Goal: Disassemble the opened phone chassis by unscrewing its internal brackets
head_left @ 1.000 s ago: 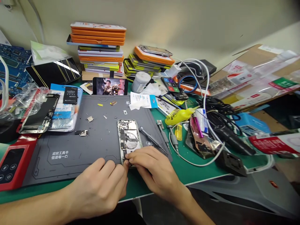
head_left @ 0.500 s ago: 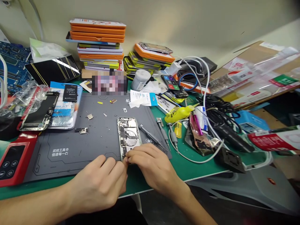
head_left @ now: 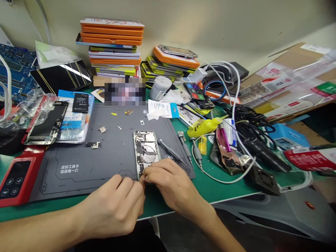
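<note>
Opened phone (head_left: pixel 148 154) is worked at lower end by curled left hand (head_left: pixel 118 203) and right hand (head_left: pixel 172 183) (closure, hold cannot be told); steadiness seems required.

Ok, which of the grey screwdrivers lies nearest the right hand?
The leftmost grey screwdriver, beside the open phone; the second and third lie farther right.

The grey mat (head_left: pixel 99 168) reads "武校工具" and "悟道每一".
</note>
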A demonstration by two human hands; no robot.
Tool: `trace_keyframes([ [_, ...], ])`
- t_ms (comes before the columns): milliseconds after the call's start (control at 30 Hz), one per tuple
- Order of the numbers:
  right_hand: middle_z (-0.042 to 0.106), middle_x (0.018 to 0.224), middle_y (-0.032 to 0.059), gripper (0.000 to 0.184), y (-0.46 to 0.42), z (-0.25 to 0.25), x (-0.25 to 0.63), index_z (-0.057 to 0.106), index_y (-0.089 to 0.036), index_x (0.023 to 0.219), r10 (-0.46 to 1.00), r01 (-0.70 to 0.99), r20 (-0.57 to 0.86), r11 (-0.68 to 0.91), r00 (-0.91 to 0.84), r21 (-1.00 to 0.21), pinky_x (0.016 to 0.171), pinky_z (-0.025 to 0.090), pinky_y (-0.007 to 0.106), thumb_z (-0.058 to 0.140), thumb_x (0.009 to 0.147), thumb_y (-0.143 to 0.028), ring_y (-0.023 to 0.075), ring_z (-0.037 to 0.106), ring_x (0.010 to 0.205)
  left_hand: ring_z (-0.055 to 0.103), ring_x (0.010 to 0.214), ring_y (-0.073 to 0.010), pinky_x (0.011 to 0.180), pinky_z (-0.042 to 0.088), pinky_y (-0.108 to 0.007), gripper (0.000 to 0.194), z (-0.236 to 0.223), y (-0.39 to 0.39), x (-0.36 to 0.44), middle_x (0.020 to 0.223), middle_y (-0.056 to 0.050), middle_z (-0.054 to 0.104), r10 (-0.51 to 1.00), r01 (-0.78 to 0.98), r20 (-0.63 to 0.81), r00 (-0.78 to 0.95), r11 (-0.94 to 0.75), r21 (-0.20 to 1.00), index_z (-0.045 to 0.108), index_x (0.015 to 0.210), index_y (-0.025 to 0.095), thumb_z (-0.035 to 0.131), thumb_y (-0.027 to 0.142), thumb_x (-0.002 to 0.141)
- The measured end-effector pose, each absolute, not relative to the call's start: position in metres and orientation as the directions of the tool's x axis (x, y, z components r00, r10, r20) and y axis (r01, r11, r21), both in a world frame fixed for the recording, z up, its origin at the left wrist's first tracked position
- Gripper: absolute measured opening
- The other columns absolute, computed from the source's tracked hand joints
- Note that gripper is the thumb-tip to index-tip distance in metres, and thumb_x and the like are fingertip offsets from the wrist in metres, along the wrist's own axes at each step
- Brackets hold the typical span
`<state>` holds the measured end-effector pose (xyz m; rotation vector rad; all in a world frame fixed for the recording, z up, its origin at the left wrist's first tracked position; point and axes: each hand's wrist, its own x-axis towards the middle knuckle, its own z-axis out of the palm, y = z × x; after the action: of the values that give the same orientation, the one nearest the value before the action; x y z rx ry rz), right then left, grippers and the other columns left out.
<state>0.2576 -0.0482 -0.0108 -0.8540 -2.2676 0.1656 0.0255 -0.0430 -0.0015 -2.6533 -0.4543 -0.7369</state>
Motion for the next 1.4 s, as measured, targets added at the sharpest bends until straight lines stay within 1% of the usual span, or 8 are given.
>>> trace_keyframes([
  [200,0.08,0.104,0.007,0.023,-0.047,-0.005,0.258,0.063,-0.015,0.113,0.568,0.529,0.561,0.811,-0.603,-0.252,0.084,0.052,0.033,0.042,0.112,-0.007,0.0185,0.068,0.096,0.041,0.058,-0.018,0.058,0.017,-0.041,0.029,-0.001,-0.042,0.026,0.065,0.001,0.047,0.209,0.384,0.54,0.815,-0.893,-0.234,0.061,0.071,0.019,0.074,0.025,0.096],
  [300,0.081,0.104,0.0072,0.026,-0.043,-0.002,0.26,0.065,-0.015,0.111,0.534,0.512,0.525,0.835,-0.662,-0.203,0.081,0.052,0.034,0.04,0.114,-0.012,0.0191,0.068,0.092,0.041,0.058,-0.018,0.058,0.016,-0.041,0.026,0.0,-0.042,0.026,0.066,0.001,0.047,0.213,0.382,0.539,0.815,-0.897,-0.222,0.063,0.073,0.018,0.073,0.025,0.097],
  [400,0.082,0.102,0.0069,0.03,-0.038,0.0,0.263,0.066,-0.015,0.11,0.49,0.472,0.513,0.864,-0.704,-0.176,0.078,0.053,0.034,0.037,0.115,-0.013,0.0188,0.068,0.09,0.04,0.059,-0.0176,0.058,0.016,-0.041,0.024,0.001,-0.042,0.025,0.066,0.002,0.047,0.219,0.385,0.537,0.814,-0.897,-0.217,0.065,0.075,0.016,0.073,0.024,0.097],
  [533,0.082,0.099,0.0082,0.029,-0.032,-0.002,0.266,0.067,-0.014,0.113,0.453,0.423,0.512,0.888,-0.73,-0.181,0.076,0.054,0.035,0.038,0.114,-0.012,0.0192,0.069,0.089,0.039,0.059,-0.0168,0.059,0.016,-0.041,0.025,0.0,-0.043,0.025,0.066,0.002,0.047,0.223,0.388,0.539,0.812,-0.897,-0.213,0.065,0.075,0.016,0.071,0.024,0.098],
  [733,0.083,0.1,0.0078,0.02,-0.031,-0.008,0.267,0.063,-0.017,0.115,0.414,0.397,0.55,0.904,-0.726,-0.156,0.077,0.055,0.036,0.045,0.11,-0.01,0.0205,0.069,0.09,0.04,0.059,-0.0174,0.058,0.016,-0.04,0.024,0.0,-0.042,0.026,0.066,0.001,0.048,0.228,0.385,0.535,0.814,-0.9,-0.203,0.065,0.075,0.016,0.072,0.025,0.097],
  [933,0.082,0.098,0.0084,0.022,-0.032,-0.008,0.267,0.064,-0.016,0.116,0.439,0.4,0.562,0.895,-0.701,-0.199,0.077,0.056,0.035,0.044,0.109,-0.008,0.0197,0.071,0.09,0.04,0.058,-0.0174,0.058,0.016,-0.041,0.025,0.001,-0.042,0.025,0.066,0.001,0.048,0.224,0.384,0.527,0.82,-0.898,-0.216,0.065,0.075,0.017,0.072,0.024,0.097],
  [1233,0.083,0.098,0.0091,0.024,-0.032,-0.008,0.268,0.064,-0.017,0.116,0.437,0.408,0.559,0.894,-0.705,-0.184,0.076,0.058,0.035,0.042,0.111,-0.011,0.0192,0.074,0.09,0.04,0.058,-0.017,0.057,0.017,-0.041,0.027,0.0,-0.042,0.027,0.065,0.002,0.046,0.22,0.39,0.544,0.81,-0.895,-0.219,0.062,0.074,0.018,0.071,0.025,0.098],
  [1400,0.083,0.099,0.0098,0.025,-0.031,-0.01,0.267,0.065,-0.015,0.116,0.447,0.403,0.578,0.89,-0.682,-0.212,0.076,0.059,0.035,0.046,0.104,-0.004,0.0198,0.074,0.09,0.04,0.058,-0.0171,0.057,0.016,-0.041,0.027,-0.001,-0.043,0.026,0.065,0.002,0.046,0.226,0.391,0.539,0.812,-0.895,-0.215,0.061,0.073,0.018,0.072,0.024,0.097],
])
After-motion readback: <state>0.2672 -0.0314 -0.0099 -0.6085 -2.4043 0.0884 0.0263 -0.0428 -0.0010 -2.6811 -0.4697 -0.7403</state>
